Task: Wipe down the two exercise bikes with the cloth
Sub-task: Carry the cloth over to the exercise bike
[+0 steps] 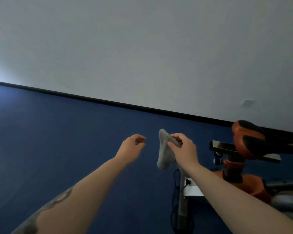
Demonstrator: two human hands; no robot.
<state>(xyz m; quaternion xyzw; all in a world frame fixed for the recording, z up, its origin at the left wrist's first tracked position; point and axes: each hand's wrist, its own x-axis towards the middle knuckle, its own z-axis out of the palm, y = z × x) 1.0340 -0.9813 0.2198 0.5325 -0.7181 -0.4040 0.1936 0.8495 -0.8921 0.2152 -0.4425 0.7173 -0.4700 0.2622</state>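
1. While no wiping is under way, the orange-and-black exercise bike (254, 159) is seen at the lower right of the frame, its saddle (260, 141) untouched.
2. The grey cloth (164, 149) is pinched at its top by the right hand (183, 149) at lower centre and hangs free.
3. The left hand (132, 146), just left of it, is loosely curled and empty.
4. Judged next: the cloth is to be carried right onto the saddle.

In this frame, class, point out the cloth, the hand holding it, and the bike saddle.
cloth (163, 154), head view: its hanging lower half.
right hand (184, 150), head view: back of the hand.
bike saddle (254, 141), head view: its black and orange top.
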